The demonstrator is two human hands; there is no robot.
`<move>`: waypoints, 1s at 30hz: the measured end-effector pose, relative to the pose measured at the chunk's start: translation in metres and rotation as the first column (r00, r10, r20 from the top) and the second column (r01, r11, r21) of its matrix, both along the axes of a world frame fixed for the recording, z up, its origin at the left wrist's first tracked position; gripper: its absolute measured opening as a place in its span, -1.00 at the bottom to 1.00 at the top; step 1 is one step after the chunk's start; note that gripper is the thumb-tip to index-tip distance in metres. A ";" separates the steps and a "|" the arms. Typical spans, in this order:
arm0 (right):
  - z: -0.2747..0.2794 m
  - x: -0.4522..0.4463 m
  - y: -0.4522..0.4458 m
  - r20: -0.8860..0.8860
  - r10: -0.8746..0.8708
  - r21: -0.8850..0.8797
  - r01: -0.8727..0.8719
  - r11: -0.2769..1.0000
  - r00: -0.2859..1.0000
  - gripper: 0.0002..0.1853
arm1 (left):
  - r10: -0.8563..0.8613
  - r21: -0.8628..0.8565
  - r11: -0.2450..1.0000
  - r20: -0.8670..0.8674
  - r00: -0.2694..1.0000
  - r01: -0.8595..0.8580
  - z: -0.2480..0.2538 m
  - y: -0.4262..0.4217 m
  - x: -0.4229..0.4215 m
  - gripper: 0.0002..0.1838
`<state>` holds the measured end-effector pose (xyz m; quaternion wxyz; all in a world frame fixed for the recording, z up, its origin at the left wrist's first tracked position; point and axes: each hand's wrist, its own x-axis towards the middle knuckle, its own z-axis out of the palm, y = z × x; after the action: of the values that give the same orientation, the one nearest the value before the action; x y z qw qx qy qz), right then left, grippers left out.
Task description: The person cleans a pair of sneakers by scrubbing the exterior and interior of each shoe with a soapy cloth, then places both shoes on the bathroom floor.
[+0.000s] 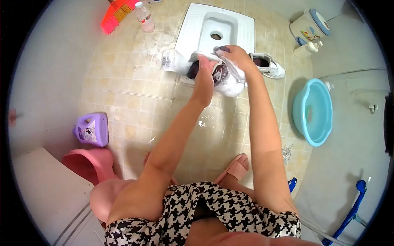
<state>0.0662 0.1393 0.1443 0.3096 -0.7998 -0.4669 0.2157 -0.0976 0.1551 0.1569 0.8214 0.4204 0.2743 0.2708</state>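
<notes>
A white shoe [232, 85] covered in foam is held up between both hands, above the tiled floor. My left hand [204, 80] lies against the shoe's near side, its fingers at the opening with the dark lining; what they grip is partly hidden. My right hand [238, 58] is closed at the shoe's upper right edge, with a dark item partly visible under the fingers. Left of the shoe, a foamy white piece with grey marks [167, 61] shows. Another white shoe [275, 71] rests on the floor to the right.
A squat toilet [188, 30] is set in the floor ahead. A bottle [145, 19] and orange broom [117, 15] stand upper left. A purple jug [93, 129] and pink bucket [100, 162] are at left. A blue basin [314, 110] and white bin [308, 26] are at right.
</notes>
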 end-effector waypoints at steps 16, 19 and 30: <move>0.021 -0.011 -0.020 0.106 -0.130 -0.081 0.139 0.987 0.986 -0.58 | 0.060 0.030 0.998 0.066 0.996 -0.062 -0.017 -0.010 0.003 -0.34; 0.004 0.001 -0.024 -0.104 -0.109 0.034 0.113 0.993 0.989 -0.51 | -0.079 0.216 0.974 0.056 0.995 0.065 0.006 0.008 -0.010 -0.65; 0.068 -0.104 -0.069 0.297 -0.209 0.242 0.138 0.960 0.932 -0.72 | 0.095 0.072 0.994 -0.123 0.988 -0.087 -0.010 0.011 -0.004 -0.69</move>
<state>-0.0382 0.0704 0.2120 0.3331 -0.8238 -0.4586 0.0025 -0.1013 0.1658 0.1474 0.7747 0.4510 0.3353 0.2899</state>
